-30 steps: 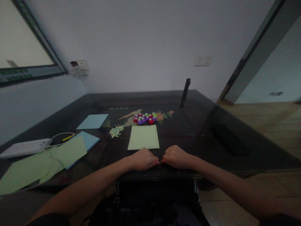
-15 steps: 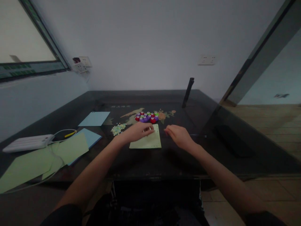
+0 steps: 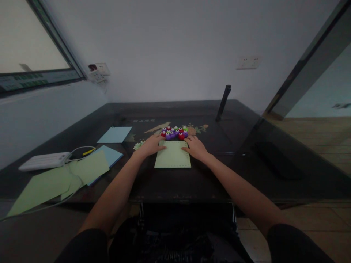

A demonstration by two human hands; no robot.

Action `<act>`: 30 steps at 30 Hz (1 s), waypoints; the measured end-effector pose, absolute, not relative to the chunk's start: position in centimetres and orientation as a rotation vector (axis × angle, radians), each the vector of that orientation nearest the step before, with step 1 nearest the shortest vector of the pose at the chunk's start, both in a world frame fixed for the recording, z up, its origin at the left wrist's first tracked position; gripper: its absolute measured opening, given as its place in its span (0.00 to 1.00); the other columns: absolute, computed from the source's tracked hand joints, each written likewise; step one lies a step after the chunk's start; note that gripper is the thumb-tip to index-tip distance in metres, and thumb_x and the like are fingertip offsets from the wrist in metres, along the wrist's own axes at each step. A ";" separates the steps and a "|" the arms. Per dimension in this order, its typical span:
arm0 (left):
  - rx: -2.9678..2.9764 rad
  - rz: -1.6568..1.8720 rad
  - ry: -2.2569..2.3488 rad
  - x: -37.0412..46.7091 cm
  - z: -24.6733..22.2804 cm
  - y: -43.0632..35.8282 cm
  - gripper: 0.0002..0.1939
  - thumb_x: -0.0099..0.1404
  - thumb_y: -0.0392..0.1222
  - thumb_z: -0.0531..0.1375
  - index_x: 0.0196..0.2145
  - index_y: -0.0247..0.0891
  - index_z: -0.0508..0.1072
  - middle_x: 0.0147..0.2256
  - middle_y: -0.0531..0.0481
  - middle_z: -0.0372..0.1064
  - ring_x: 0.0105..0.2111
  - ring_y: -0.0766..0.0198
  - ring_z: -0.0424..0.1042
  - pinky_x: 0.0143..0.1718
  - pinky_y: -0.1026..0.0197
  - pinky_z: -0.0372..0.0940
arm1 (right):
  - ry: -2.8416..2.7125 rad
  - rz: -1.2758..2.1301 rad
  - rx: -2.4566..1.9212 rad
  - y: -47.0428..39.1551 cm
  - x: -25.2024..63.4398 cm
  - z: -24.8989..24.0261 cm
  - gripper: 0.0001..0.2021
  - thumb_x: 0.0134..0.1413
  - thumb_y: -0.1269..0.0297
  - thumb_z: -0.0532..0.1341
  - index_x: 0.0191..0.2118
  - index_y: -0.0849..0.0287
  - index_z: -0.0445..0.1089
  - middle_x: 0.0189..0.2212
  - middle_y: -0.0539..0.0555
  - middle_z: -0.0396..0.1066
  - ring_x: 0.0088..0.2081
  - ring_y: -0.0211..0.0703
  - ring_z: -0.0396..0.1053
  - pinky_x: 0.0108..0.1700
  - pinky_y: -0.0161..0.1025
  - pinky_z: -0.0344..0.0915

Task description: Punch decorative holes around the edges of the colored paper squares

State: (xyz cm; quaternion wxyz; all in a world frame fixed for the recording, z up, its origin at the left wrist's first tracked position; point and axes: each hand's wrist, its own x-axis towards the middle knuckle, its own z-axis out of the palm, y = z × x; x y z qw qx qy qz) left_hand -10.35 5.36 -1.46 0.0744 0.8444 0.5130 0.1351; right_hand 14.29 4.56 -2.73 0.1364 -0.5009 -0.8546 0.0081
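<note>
A pale green sheet with small marks along its edges [image 3: 172, 157] lies on the dark table before me. At its far left corner is my left hand [image 3: 150, 145], thumb resting over the sheet's edge and fingers extended. My right hand [image 3: 196, 148] mirrors it at the far right corner, thumb on the paper, fingers stretched forward. Both hands are open. Just beyond the sheet sits a cluster of round red, purple and green pieces with white eye-like tops [image 3: 172, 134], close to the fingertips of both hands. Small pale green pieces [image 3: 138, 144] are partly hidden behind my left hand.
A light blue sheet [image 3: 116, 134] lies at the far left. Nearer are green sheets [image 3: 46, 186], a white power strip [image 3: 45, 160] and its cable. A black upright stick [image 3: 223, 103] stands at the back right, and a dark flat object [image 3: 276, 160] lies on the right.
Both hands have moved forward to the sheet's far corners, and their curled fingers have stretched out. More of the sheet now shows. The view has shifted slightly.
</note>
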 end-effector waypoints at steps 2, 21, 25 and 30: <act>2.552 0.325 1.562 -10.2 -1.6 5.3 0.22 0.58 0.46 0.59 0.49 0.37 0.68 0.51 0.40 0.64 0.51 0.50 0.62 0.53 0.51 0.56 | -2.486 0.028 -1.460 4.7 14.3 -3.1 0.24 0.57 0.53 0.55 0.54 0.62 0.63 0.52 0.63 0.62 0.52 0.57 0.57 0.49 0.49 0.58; 2.553 0.357 1.621 -9.5 -1.1 4.8 0.19 0.54 0.42 0.62 0.44 0.36 0.69 0.47 0.41 0.65 0.48 0.52 0.64 0.49 0.53 0.59 | -2.353 0.107 -1.421 4.9 14.4 -3.4 0.20 0.50 0.57 0.62 0.47 0.61 0.63 0.45 0.61 0.65 0.48 0.53 0.60 0.47 0.47 0.60; 2.562 0.373 1.637 -9.4 -1.2 5.0 0.20 0.52 0.39 0.62 0.43 0.35 0.67 0.44 0.41 0.66 0.45 0.53 0.65 0.46 0.54 0.60 | -2.290 0.170 -1.326 5.2 14.3 -3.8 0.18 0.46 0.61 0.64 0.44 0.60 0.62 0.43 0.58 0.64 0.47 0.51 0.61 0.47 0.45 0.60; 2.632 0.460 1.668 -9.6 -1.8 5.4 0.18 0.50 0.38 0.63 0.40 0.34 0.68 0.44 0.39 0.64 0.46 0.49 0.62 0.47 0.52 0.58 | -2.240 0.211 -1.251 5.6 14.3 -4.4 0.18 0.45 0.64 0.65 0.42 0.59 0.62 0.41 0.58 0.64 0.47 0.50 0.60 0.49 0.46 0.59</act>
